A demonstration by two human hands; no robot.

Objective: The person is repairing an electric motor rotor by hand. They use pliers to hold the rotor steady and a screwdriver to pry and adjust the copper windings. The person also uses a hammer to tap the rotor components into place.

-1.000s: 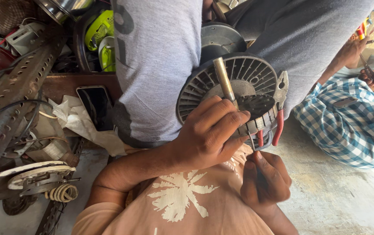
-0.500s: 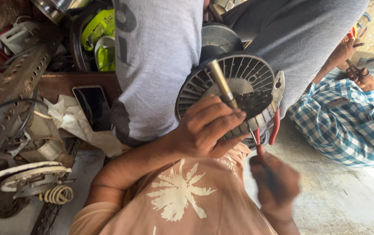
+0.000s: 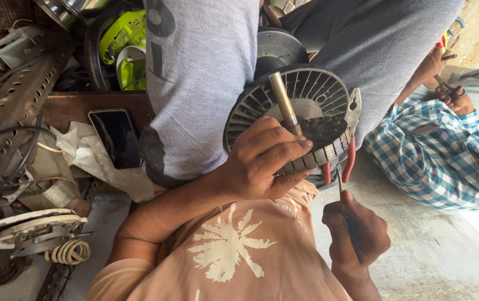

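A round grey finned motor housing (image 3: 306, 92) with a brass-coloured shaft (image 3: 283, 100) rests between two grey-trousered legs (image 3: 200, 83). My left hand (image 3: 261, 164) grips its lower rim, fingers curled beside the base of the shaft. Red-handled pliers (image 3: 351, 159) lie against the housing's right edge. Just below them my right hand (image 3: 356, 234) is closed around a thin metal tool (image 3: 340, 184) whose tip points up between the red handles. A peach shirt with a palm-tree print (image 3: 234, 251) fills the bottom middle.
Another person in a blue checked shirt (image 3: 434, 161) sits at right, their hands (image 3: 446, 72) on a small tool. A dark phone (image 3: 118, 136) lies on crumpled paper at left, among perforated metal bars (image 3: 10, 111), a wire coil (image 3: 69, 252), discs and a green appliance (image 3: 125, 44).
My right hand has slipped slightly down and to the right with the thin tool. My left hand keeps its grip on the housing, which has barely shifted.
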